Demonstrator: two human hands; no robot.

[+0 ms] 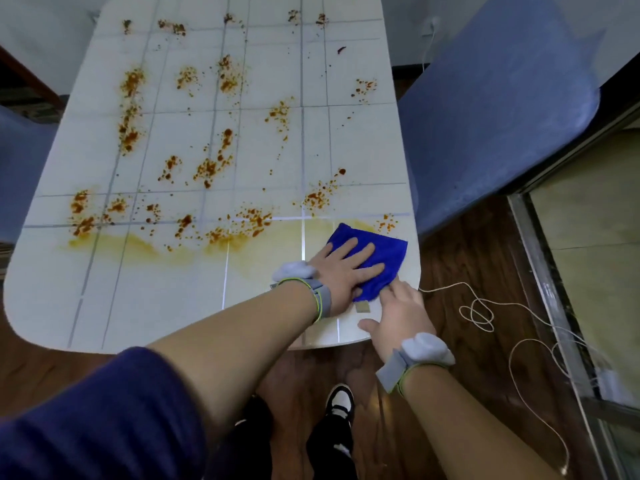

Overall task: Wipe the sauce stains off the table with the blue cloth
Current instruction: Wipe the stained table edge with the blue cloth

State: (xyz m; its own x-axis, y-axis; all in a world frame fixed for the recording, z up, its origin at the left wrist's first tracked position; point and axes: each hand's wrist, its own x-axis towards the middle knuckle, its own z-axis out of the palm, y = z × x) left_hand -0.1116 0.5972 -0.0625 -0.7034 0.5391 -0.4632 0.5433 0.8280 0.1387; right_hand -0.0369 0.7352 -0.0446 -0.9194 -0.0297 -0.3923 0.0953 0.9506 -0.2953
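Blue cloth (pixel 381 251) lay flat on the white, grid-lined counter (pixel 138 306), close to the counter's near right corner. The left hand (pixel 343 271) pressed down on it, palm flat and fingers spread across the fabric. The right hand (pixel 398 317) rested at the counter's near right edge with straight, relaxed fingers. Its fingertips touched the cloth's near edge and its thumb stuck out to the side. It pinched nothing that could be seen.

Orange-brown sauce stains (pixel 207 168) dotted the counter's middle and far half in scattered clusters. A pale yellow smear (pixel 138 245) ran in a band across the counter's near part, reaching the cloth.

A blue chair (pixel 491 116) stood just beside the counter's right edge. A thin white cord (pixel 481 313) looped over the wooden floor off the counter's near right corner.
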